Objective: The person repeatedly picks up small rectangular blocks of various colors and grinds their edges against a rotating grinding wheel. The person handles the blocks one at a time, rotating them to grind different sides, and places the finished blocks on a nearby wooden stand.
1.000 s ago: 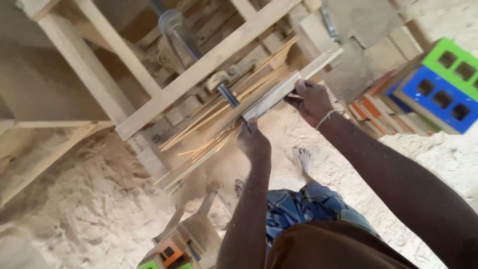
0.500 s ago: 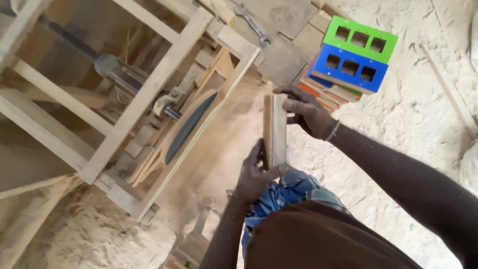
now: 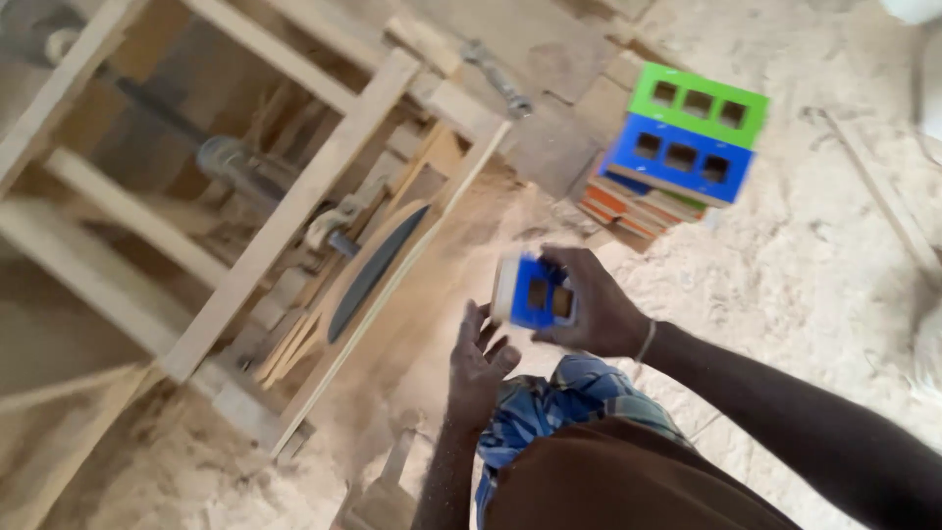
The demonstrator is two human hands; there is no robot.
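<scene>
Two hands: both beside the saw bench (image 3: 294, 221)
Right hand (image 3: 594, 309): clamped on blue block (image 3: 535, 291), holes facing camera
Left hand (image 3: 478, 365): fingers spread, empty, just below block
Nearer hand: right
Stack (image 3: 687, 147): beyond, up-right

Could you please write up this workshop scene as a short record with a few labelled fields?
Setting: sawdust-covered workshop floor
Right hand: holds a small blue-painted block with two rectangular holes
Left hand: open, fingers spread, just below the block, not gripping it
Bench: wooden saw table with a circular blade in its slot
Stack: green holed block on a blue one, above flat coloured pieces
Other: spanner on the bench
</scene>
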